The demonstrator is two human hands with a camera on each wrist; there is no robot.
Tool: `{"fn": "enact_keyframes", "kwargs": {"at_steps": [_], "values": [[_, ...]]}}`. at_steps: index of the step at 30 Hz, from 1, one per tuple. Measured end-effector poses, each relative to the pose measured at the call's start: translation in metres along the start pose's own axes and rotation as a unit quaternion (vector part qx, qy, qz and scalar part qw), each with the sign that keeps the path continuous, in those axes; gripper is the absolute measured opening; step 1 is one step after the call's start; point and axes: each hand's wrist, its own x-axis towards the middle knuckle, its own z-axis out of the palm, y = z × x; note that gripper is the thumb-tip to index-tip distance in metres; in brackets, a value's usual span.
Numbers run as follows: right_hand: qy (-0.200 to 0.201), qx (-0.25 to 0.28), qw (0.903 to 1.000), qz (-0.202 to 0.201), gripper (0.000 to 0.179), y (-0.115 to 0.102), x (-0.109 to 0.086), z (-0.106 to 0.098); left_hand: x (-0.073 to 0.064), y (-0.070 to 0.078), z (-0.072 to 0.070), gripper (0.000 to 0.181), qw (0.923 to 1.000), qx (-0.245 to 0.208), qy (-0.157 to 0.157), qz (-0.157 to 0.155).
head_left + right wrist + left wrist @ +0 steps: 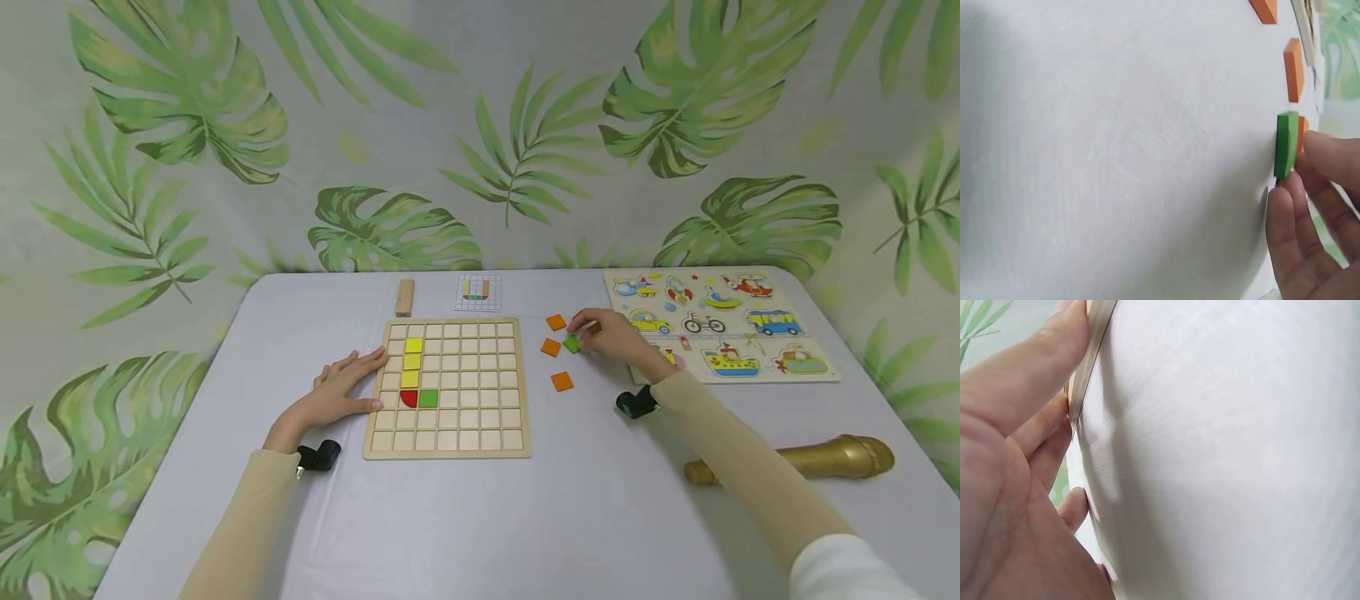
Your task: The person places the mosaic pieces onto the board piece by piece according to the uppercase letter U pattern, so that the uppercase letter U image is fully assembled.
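Observation:
A wooden grid board (480, 457) lies on the table, holding three yellow squares (412, 362), a red rounded piece (408, 398) and a green square (428, 398). My left hand (341, 387) rests at its left edge, fingers extended; the left wrist view shows the thumb (1035, 369) against the board's side. Right of the board, my right hand (611, 335) has its thumb and fingertips at a loose green tile (1285, 145), pinching it low over the table. Beside it are orange tiles (551, 347). A bit of red (576, 317) peeks out by the fingertips, mostly hidden.
Behind the board lie a wooden block (405, 297) and a printed pattern card (478, 292). A vehicle picture puzzle (731, 361) sits back right, partly behind my right hand. A gold microphone-shaped object (840, 458) lies under the right forearm.

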Motion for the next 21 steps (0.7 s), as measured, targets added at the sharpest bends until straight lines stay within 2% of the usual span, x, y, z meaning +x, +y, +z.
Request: {"fn": "enact_keyframes", "kwargs": {"at_steps": [6,15,21], "values": [[0.015,-0.067,0.9976,-0.006,0.020,-0.0033,0.0022,0.0082,-0.0010,0.0014,0.0004,0.080,1.0000,-0.003,0.002,0.000],[0.022,-0.063,0.9977,-0.004,0.018,-0.0015,-0.0016,0.0051,-0.0006,0.0022,-0.0002,0.080,1.0000,-0.005,0.004,0.000],[0.011,-0.017,0.9998,0.009,0.014,-0.0054,-0.0054,0.0007,-0.0010,0.0022,-0.0009,0.080,1.0000,-0.005,0.001,-0.001]]}}
